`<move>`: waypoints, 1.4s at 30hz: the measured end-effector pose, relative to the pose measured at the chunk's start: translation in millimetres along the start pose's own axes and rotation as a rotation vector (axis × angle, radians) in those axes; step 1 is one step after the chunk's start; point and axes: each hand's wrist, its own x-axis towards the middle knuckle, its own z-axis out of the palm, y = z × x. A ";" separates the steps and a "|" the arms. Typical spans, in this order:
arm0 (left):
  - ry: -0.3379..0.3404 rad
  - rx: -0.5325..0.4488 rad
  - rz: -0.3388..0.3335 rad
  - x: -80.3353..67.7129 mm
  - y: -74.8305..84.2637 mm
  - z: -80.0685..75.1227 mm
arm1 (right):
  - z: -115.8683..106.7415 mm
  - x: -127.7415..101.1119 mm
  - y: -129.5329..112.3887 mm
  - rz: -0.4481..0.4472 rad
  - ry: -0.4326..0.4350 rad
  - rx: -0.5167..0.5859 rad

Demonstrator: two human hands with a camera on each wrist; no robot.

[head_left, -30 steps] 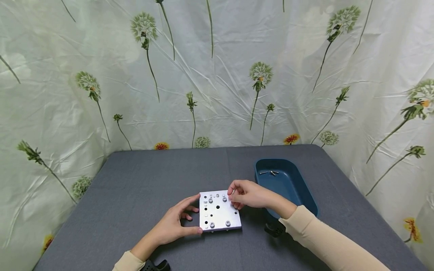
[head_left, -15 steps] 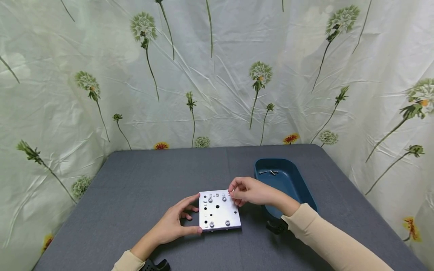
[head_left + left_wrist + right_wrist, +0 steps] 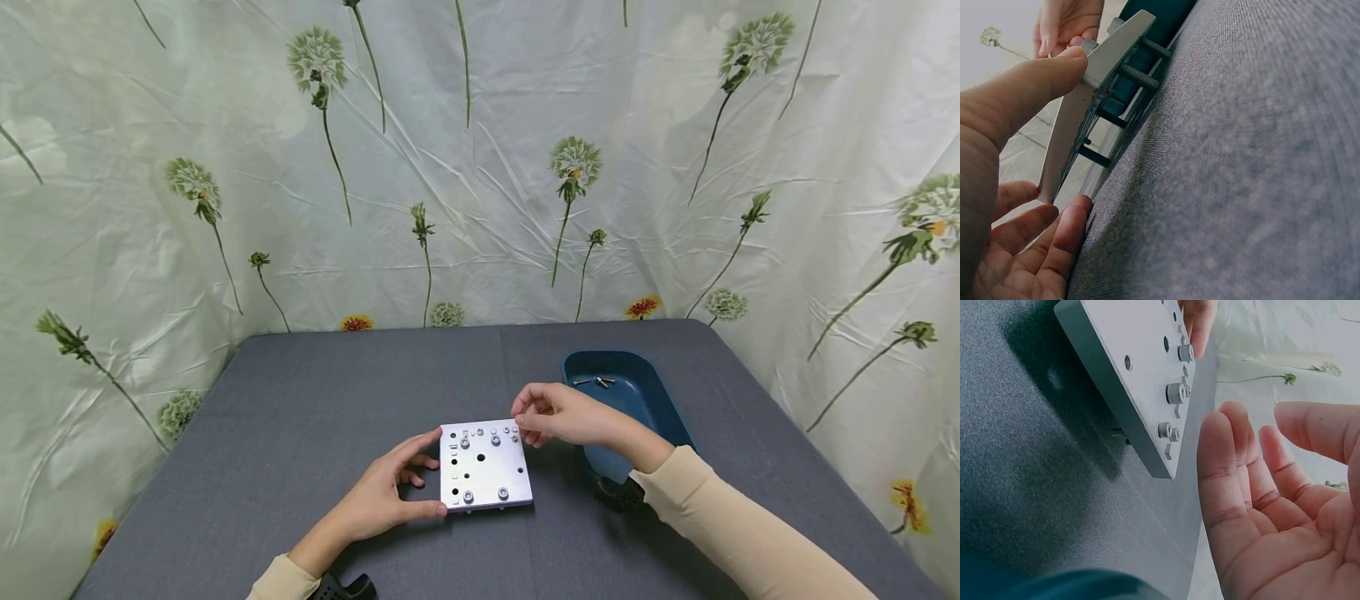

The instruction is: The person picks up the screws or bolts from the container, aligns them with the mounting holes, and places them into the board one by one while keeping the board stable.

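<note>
Nearest, at the bottom edge of the head view, a beige sleeve [image 3: 281, 581] and a black strap piece [image 3: 345, 588] beside it. Just beyond, the left hand [image 3: 382, 498] lying palm inward on the grey table [image 3: 300, 417], thumb on the near left corner of the metal plate [image 3: 484, 465] and index finger along its far left edge, other fingers bent loosely underneath. Grip: the plate's left side held between thumb and fingers. In the left wrist view, thumb pressed flat on the top face of the plate [image 3: 1085, 119], fingertips at the lower edge, and dark threaded bolt shafts [image 3: 1138, 76] sticking out below the plate, keeping it raised off the table.

Plate lying in the middle of the table, between both hands, with several holes and a few screw heads [image 3: 496, 439] on top.

Right hand [image 3: 558, 414] at the far right corner of the plate, fingers curved, tips close together above the corner, forearm in a beige sleeve coming from the lower right. In the right wrist view, palm open and fingers [image 3: 1235, 462] relaxed, nothing inside; grip released, just beside the plate corner [image 3: 1160, 459], not touching it.

Farther, right of the plate, a dark blue tray [image 3: 660, 417], partly covered by the right wrist. Inside, at the far end, a few small silver screws [image 3: 596, 382] lying together.
</note>
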 end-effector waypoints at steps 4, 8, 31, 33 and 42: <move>-0.004 0.003 -0.001 0.4 0.1 0.4 | -4.1 -1.4 0.9 0.001 0.010 -0.003; -0.001 0.002 0.005 0.8 0.3 0.1 | -8.7 -2.8 2.4 0.000 0.019 0.000; -0.002 0.000 -0.005 0.7 -1.1 0.1 | -25.5 -10.6 9.3 0.010 0.057 -0.001; -0.003 0.001 -0.005 0.7 -1.3 0.1 | -27.5 -11.0 10.8 0.010 0.060 -0.009; -0.003 -0.005 -0.015 0.6 -0.4 -0.2 | -35.9 -13.2 17.3 0.015 0.076 -0.006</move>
